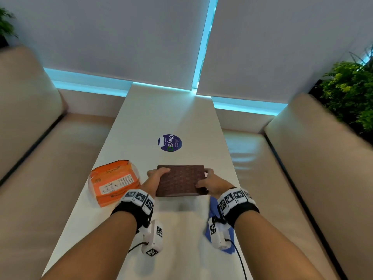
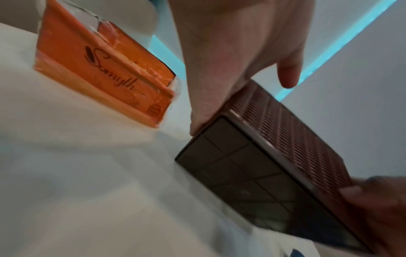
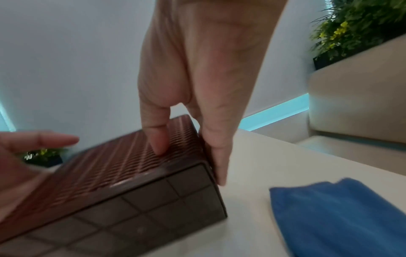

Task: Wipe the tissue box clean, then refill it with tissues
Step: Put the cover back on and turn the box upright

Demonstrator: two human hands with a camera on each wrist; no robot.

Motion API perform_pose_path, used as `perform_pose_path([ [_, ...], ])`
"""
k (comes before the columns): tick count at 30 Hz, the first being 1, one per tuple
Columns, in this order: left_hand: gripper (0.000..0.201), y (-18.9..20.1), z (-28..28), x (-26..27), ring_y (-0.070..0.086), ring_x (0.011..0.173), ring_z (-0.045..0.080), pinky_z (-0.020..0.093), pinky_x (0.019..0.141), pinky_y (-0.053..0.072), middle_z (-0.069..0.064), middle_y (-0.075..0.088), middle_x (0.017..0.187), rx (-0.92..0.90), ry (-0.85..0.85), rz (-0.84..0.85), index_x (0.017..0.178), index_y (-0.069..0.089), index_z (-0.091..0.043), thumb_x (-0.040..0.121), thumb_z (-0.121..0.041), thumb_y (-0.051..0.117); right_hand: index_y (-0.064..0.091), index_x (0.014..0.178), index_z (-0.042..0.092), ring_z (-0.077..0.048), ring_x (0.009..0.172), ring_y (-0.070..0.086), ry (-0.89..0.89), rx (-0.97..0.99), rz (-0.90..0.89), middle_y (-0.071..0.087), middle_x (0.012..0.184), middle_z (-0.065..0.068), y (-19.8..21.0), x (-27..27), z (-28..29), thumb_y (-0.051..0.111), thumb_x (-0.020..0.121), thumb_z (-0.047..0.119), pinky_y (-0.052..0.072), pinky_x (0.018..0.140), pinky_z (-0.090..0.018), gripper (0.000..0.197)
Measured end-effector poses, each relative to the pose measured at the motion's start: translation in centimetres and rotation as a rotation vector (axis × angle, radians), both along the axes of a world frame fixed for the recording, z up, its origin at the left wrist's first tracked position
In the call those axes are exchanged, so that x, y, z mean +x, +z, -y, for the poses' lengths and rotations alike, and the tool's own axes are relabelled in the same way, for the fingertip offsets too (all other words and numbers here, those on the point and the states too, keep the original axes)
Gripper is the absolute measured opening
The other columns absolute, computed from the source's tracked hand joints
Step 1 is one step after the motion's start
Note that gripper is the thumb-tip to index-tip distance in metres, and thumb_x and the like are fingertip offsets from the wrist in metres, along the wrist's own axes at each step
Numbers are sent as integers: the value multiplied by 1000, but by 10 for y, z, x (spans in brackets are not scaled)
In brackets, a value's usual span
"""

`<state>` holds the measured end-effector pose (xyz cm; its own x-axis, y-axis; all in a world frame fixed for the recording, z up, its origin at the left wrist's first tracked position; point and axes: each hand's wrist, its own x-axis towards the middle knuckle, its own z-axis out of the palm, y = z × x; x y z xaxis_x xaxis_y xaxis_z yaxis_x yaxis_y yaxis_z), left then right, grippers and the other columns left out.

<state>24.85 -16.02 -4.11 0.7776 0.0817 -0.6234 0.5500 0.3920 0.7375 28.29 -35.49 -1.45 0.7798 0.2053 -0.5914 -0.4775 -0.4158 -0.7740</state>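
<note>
Both hands clamp the box [image 1: 180, 180] by its ends, left hand [image 1: 156, 175] and right hand [image 1: 210, 183] fingers curled over it, probably to turn it. Cloth [image 3: 342, 213] and tissues [image 1: 114, 183] wait alongside.

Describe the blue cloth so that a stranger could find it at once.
Start at the long white table. The folded blue cloth lies flat near its right edge, beside the brown ribbed tissue box. It is the only blue, soft thing there.

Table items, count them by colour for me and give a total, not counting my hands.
Brown: 1, the tissue box
Orange: 1, the tissue pack
Blue: 1, the cloth
Purple: 1, the round sticker
Total: 4
</note>
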Motion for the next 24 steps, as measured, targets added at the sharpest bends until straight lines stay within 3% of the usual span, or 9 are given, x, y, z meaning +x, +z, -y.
perform_pose_path([
  [2, 47, -9, 3, -4, 58, 87, 20, 33, 69, 49, 9, 53, 104, 67, 47, 25, 121, 36, -12, 89, -32, 62, 21, 140, 16, -34, 113, 55, 16, 51, 70, 54, 126, -20, -10, -15, 3, 58, 72, -14, 49, 90, -43, 83],
  [5, 66, -23, 1, -8, 56, 107, 26, 41, 95, 47, 12, 50, 126, 99, 57, 34, 135, 31, -15, 87, -52, 57, 38, 137, 11, -25, 107, 57, -97, 216, 62, 57, 126, -13, -23, -28, 4, 53, 77, -9, 51, 79, -32, 65],
  [7, 89, -30, -1, -11, 54, 118, 29, 47, 104, 43, 11, 49, 135, 119, 11, 50, 145, 26, -18, 76, -66, 58, 42, 129, 13, -15, 98, 56, -244, 268, 24, 56, 121, -8, -21, -35, -1, 54, 91, 15, 47, 70, -28, 40],
  [8, 96, -36, -1, -12, 56, 118, 30, 49, 103, 44, 11, 52, 135, 96, -12, 69, 145, 30, -20, 69, -69, 61, 41, 126, 13, -13, 96, 56, -292, 264, 15, 55, 117, -6, -20, -37, -5, 53, 93, 28, 47, 69, -28, 38],
  [10, 84, -41, 1, -18, 61, 112, 29, 48, 99, 49, 11, 59, 130, 44, -17, 109, 141, 41, -20, 71, -60, 66, 38, 122, 14, -18, 96, 56, -365, 243, 35, 54, 112, -7, -26, -40, -9, 50, 93, 42, 49, 70, -29, 43],
  [12, 68, -49, 2, -22, 60, 113, 28, 45, 99, 48, 12, 58, 131, 66, -11, 153, 142, 40, -18, 83, -46, 62, 33, 129, 16, -22, 103, 55, -392, 220, 68, 52, 120, -9, -33, -44, -12, 48, 95, 40, 50, 76, -30, 45],
  [15, 87, -61, 2, -30, 52, 124, 24, 45, 109, 39, 6, 52, 139, 139, -35, 190, 146, 33, -21, 73, -60, 59, 28, 143, 16, -20, 112, 52, -384, 272, 86, 49, 133, -5, -48, -53, -13, 47, 98, 28, 46, 94, -32, 50],
  [20, 94, -82, -1, -33, 47, 130, 20, 43, 115, 32, 1, 49, 143, 228, -49, 226, 146, 35, -22, 68, -71, 51, 32, 144, 19, -16, 113, 51, -357, 257, 132, 52, 127, 0, -58, -61, -15, 44, 99, 24, 41, 101, -27, 47],
  [24, 98, -87, -4, -31, 46, 131, 19, 43, 115, 31, 1, 49, 143, 266, -91, 215, 146, 35, -21, 66, -75, 50, 34, 143, 15, -19, 113, 52, -359, 218, 106, 53, 122, -2, -55, -59, -14, 47, 97, 23, 43, 104, -32, 49],
])
